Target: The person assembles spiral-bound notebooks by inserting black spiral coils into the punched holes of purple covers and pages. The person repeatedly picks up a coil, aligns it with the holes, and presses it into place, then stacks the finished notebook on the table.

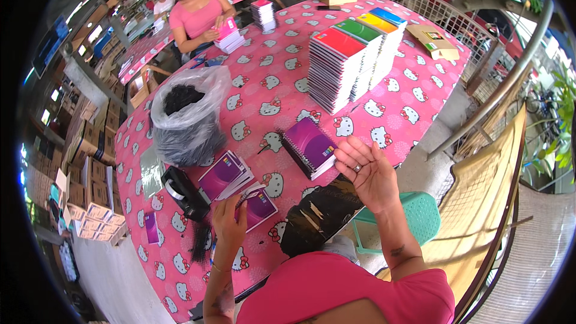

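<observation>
My left hand [230, 223] is closed at the left edge of a purple notebook [260, 210], where a short dark coil shows by the fingertips. Touching that notebook is a fanned pile of loose purple booklets [225, 175]. My right hand [367, 174] is raised palm up, fingers slightly bent and holding nothing, a ring on one finger. Just left of its fingertips lies a stack of purple spiral notebooks [309, 147], black coils along its left side. A black hand-held binding device or punch-like tool [185, 193] sits left of the booklets; its exact kind is unclear.
A clear plastic bag of black coils [187, 126] stands at left. Tall stacks of red, green, yellow and blue notebooks [345, 66] rise at the back. Across the table a person [201, 18] handles pink notebooks [228, 39]. A green stool [414, 219] is at the right edge.
</observation>
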`<act>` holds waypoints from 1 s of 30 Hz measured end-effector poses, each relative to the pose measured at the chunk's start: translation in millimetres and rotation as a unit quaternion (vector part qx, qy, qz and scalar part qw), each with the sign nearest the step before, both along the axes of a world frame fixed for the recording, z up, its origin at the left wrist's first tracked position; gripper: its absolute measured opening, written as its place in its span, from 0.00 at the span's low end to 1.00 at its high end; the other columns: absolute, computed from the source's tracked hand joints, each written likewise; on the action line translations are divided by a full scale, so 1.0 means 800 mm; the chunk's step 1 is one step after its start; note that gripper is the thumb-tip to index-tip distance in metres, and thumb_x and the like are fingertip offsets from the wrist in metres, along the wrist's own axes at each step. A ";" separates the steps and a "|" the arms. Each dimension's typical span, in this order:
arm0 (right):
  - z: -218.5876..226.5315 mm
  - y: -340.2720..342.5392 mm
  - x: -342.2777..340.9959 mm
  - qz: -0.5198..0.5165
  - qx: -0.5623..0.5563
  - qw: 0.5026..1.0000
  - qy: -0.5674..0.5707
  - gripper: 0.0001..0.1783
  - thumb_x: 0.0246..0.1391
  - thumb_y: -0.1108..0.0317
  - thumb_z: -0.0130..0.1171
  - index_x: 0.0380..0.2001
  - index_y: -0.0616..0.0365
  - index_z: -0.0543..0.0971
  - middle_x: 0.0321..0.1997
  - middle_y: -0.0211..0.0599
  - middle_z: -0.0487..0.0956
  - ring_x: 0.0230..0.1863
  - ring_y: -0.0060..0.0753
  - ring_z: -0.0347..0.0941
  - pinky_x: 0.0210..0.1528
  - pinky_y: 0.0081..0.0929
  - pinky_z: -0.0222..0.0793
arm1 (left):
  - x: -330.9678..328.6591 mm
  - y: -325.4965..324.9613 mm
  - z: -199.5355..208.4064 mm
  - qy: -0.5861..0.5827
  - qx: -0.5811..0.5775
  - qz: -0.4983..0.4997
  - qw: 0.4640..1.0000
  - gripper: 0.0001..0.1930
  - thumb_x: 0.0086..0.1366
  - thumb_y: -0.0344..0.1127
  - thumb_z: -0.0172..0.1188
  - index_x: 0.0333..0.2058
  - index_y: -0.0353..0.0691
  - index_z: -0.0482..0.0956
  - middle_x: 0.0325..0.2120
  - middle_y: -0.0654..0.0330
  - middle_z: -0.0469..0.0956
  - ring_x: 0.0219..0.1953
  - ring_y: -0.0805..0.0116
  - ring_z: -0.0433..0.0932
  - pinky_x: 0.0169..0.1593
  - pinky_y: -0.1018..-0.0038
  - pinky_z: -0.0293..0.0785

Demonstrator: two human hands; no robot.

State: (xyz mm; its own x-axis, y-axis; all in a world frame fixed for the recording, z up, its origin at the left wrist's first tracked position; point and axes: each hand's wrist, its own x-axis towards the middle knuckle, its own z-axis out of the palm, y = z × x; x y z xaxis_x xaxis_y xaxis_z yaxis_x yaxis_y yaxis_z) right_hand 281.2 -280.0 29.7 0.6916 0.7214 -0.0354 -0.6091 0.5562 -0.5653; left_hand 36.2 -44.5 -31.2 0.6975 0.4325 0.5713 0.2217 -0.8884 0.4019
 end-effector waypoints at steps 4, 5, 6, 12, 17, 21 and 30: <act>-0.037 -0.031 0.037 -0.254 -0.177 0.916 -0.253 0.27 0.65 0.65 0.57 0.64 0.63 0.68 0.65 0.49 0.72 0.65 0.41 0.69 0.66 0.38 0.64 | 0.017 0.002 0.023 -0.036 0.019 -0.029 0.999 0.10 0.61 0.27 0.65 0.41 0.35 0.79 0.30 0.54 0.79 0.30 0.56 0.77 0.35 0.63 0.71; -0.038 -0.030 0.038 -0.317 -0.218 0.874 -0.297 0.30 0.63 0.66 0.60 0.65 0.62 0.67 0.67 0.48 0.70 0.66 0.40 0.67 0.67 0.38 0.62 | 0.028 0.003 0.033 -0.031 -0.013 -0.018 0.999 0.09 0.61 0.26 0.65 0.41 0.35 0.79 0.30 0.55 0.79 0.29 0.59 0.77 0.33 0.67 0.72; -0.027 -0.024 0.031 -0.343 -0.212 0.857 -0.321 0.33 0.61 0.67 0.62 0.67 0.62 0.65 0.69 0.47 0.68 0.68 0.38 0.65 0.68 0.37 0.59 | 0.043 0.000 0.045 -0.030 -0.047 -0.006 0.998 0.09 0.61 0.25 0.65 0.40 0.35 0.79 0.30 0.55 0.78 0.28 0.63 0.77 0.32 0.70 0.72; -0.021 0.050 -0.019 0.087 -0.065 0.937 -0.331 0.42 0.65 0.49 0.57 0.72 0.61 0.55 0.72 0.43 0.61 0.72 0.39 0.57 0.72 0.39 0.52 | 0.167 -0.063 0.113 -0.089 -0.164 -0.151 0.971 0.10 0.64 0.29 0.66 0.43 0.35 0.78 0.30 0.61 0.79 0.26 0.76 0.76 0.26 0.76 0.73; 0.002 0.076 0.029 0.041 -0.066 0.964 -0.255 0.32 0.66 0.54 0.57 0.65 0.62 0.64 0.57 0.36 0.74 0.58 0.27 0.70 0.60 0.33 0.67 | 0.230 -0.055 0.127 -0.085 -0.183 -0.235 0.951 0.16 0.64 0.31 0.66 0.49 0.37 0.78 0.37 0.55 0.76 0.33 0.67 0.78 0.33 0.72 0.76; -0.020 0.097 0.094 0.060 -0.182 0.927 -0.323 0.23 0.65 0.66 0.59 0.59 0.64 0.70 0.47 0.34 0.79 0.46 0.24 0.75 0.50 0.27 0.73 | 0.253 -0.019 0.081 -0.096 -0.108 -0.166 0.976 0.19 0.62 0.33 0.67 0.51 0.38 0.79 0.42 0.52 0.74 0.40 0.61 0.76 0.41 0.68 0.76; -0.096 0.119 0.145 0.030 -0.420 0.647 -0.635 0.37 0.53 0.47 0.67 0.60 0.59 0.75 0.43 0.55 0.77 0.46 0.53 0.77 0.51 0.41 0.71 | 0.219 -0.009 -0.030 -0.090 -0.160 -0.029 0.983 0.17 0.62 0.36 0.66 0.48 0.38 0.78 0.46 0.48 0.72 0.48 0.47 0.74 0.49 0.56 0.73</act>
